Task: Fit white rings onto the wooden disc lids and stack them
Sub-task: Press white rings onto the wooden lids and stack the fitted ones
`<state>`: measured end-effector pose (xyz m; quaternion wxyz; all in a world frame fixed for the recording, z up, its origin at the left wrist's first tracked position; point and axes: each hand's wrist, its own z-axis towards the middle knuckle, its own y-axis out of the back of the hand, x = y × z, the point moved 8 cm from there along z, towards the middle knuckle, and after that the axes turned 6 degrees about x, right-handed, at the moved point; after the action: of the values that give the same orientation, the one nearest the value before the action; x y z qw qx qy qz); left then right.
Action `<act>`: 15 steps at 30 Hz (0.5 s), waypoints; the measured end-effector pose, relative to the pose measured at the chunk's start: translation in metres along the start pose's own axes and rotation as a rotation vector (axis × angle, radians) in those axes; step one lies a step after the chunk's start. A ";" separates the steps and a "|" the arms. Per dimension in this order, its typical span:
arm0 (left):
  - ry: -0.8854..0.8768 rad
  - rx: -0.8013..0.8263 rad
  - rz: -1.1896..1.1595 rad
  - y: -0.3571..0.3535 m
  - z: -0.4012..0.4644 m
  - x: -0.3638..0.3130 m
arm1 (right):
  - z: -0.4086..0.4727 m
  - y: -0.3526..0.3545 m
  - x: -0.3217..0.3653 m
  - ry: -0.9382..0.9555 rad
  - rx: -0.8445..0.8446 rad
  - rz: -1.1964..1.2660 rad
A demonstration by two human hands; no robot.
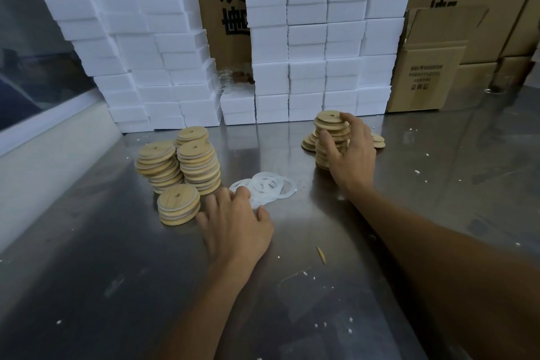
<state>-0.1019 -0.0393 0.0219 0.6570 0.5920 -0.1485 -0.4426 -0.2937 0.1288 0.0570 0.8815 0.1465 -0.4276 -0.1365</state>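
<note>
A tall stack of bare wooden disc lids stands at the right of the steel table, and my right hand grips it, thumb on the left side, fingers over the top right. Several white rings lie in a loose pile at the middle. My left hand rests on the near left edge of that pile, fingertips touching a ring. Left of it stand stacks of ringed lids and a short front stack.
Walls of white foam boxes and brown cartons line the back of the steel table. More loose lids lie flat beside the right stack. A wood splinter and white crumbs dot the surface.
</note>
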 end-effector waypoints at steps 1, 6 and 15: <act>0.001 -0.001 0.001 0.000 0.000 0.000 | 0.000 0.000 0.000 0.002 -0.001 0.006; 0.009 0.001 0.002 0.001 -0.001 0.000 | 0.000 0.002 0.001 0.034 -0.048 0.017; 0.010 0.006 -0.077 0.002 0.001 0.001 | -0.015 0.016 0.018 0.202 -0.198 -0.039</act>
<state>-0.1013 -0.0408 0.0236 0.6383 0.6016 -0.1237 -0.4640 -0.2691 0.1388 0.0671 0.9273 0.0803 -0.3183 -0.1798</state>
